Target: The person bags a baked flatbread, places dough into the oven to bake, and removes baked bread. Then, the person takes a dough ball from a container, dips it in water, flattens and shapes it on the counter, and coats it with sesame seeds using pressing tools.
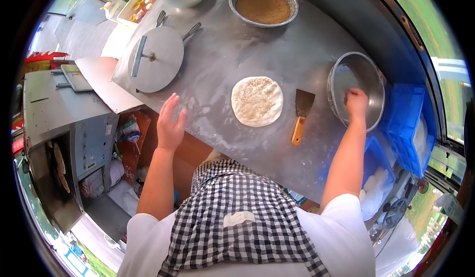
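Note:
A flat round of dough (257, 101) lies on the metal worktop, its middle spread with a crumbly pale layer. To its right is a scraper (301, 114) with a dark blade and an orange handle. My right hand (356, 103) reaches into a steel bowl (341, 69), its fingers curled together; what they hold, if anything, is hidden. The bowl's bottom looks pale. Off the worktop's near left edge, my left hand (170, 123) is raised, fingers stretched and holding nothing. Nearest to it is a round metal lid (166, 62) with a bar handle.
At the back stands a bowl of brown powder (262, 5). Two whisk-like tools (192, 30) stick out from under the lid. Blue crates (405, 128) sit at the right, one with a plastic bag (377, 198). A metal oven cabinet (69, 114) with flatbread inside stands at the left.

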`<control>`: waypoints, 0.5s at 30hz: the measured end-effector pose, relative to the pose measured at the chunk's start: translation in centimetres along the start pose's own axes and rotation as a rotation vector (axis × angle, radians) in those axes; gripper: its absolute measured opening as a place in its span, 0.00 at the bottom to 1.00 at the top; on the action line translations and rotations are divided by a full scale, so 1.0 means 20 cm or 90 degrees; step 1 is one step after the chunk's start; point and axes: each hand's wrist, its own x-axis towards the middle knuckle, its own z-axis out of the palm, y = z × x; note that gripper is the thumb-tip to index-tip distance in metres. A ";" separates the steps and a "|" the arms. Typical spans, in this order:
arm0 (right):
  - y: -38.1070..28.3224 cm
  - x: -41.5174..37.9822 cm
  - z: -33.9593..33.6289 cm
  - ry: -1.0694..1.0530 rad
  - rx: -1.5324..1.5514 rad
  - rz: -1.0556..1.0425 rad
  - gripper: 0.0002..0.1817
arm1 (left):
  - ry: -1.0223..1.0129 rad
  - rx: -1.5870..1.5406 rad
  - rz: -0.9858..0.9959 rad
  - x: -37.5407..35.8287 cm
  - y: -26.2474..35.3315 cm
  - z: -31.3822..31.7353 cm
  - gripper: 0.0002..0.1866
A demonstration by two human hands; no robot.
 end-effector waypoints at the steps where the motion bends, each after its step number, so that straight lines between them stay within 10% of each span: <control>1: -0.10 -0.07 0.01 0.014 0.045 -0.033 0.08 | 0.005 -0.001 -0.006 -0.01 -0.02 0.00 0.22; 8: -0.63 -0.72 0.30 -0.158 0.372 -0.101 0.07 | 0.011 -0.038 -0.028 -0.03 -0.01 0.06 0.20; 15: -0.64 -1.04 0.76 -0.414 0.301 0.030 0.23 | -0.007 -0.043 0.008 0.04 0.09 0.08 0.21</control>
